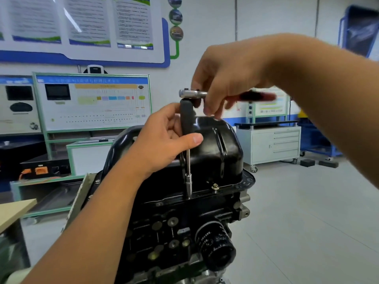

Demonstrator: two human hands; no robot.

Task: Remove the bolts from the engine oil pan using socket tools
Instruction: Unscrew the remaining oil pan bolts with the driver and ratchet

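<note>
A wheeled grey cabinet with drawers stands at about three o'clock from the engine, on the pale floor, with a blue cart just beyond it. At ten o'clock a green-framed display board carries a small dark screen and coloured blocks, and large posters hang on the wall above. A tan tabletop corner juts in at nine o'clock.

The engine sits in the middle with its black oil pan on top. The pan's raised body rises right behind the tool, close beside the upright shaft. One brass-coloured bolt stands on the pan's rim at about four o'clock from the socket, near it but apart.

The left hand grips the dark upright handle of the extension, thumb across the front, fingers curled behind. The socket at the bottom end meets the pan's rim (whether a bolt sits under it cannot be seen). The right hand is at one o'clock from the left, above it, fingers curled down over the ratchet, whose head sits on top of the handle; its red and black grip is blurred.
</note>
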